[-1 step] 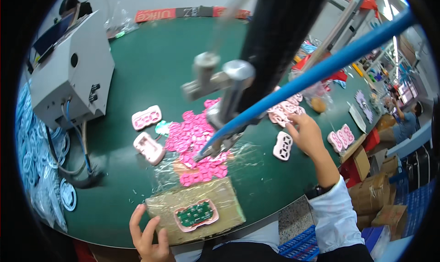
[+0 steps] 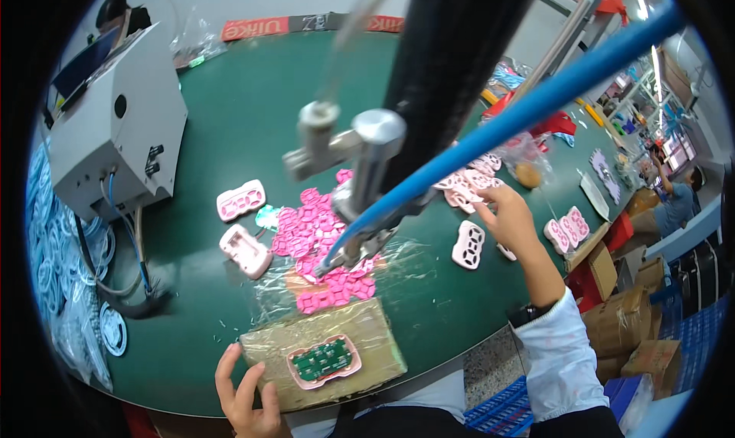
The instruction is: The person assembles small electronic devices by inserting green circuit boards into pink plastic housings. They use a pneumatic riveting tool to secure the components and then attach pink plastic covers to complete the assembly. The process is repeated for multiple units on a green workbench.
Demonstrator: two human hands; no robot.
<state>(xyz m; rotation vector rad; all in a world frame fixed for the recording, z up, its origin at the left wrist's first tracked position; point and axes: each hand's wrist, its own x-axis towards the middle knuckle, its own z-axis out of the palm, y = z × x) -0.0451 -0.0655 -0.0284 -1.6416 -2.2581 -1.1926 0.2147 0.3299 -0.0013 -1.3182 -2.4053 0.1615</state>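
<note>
In the frame's lower left, the left hand (image 2: 251, 401) spreads loosely beside a block (image 2: 371, 327); right of centre, the right hand (image 2: 508, 217) touches pale pink covers (image 2: 462, 188), its grip unclear.

I see pale pink openwork frames (image 2: 465, 187) loosely heaped, and a pink shell (image 2: 329, 381), green circuit board (image 2: 321, 360) inside, lying on a film-wrapped block (image 2: 367, 323).

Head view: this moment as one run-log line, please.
left hand: at left edge of wrapped block | right hand: at pale pink frames | pink shell: on block, holding circuit board | bright pink pieces: heaped
</note>
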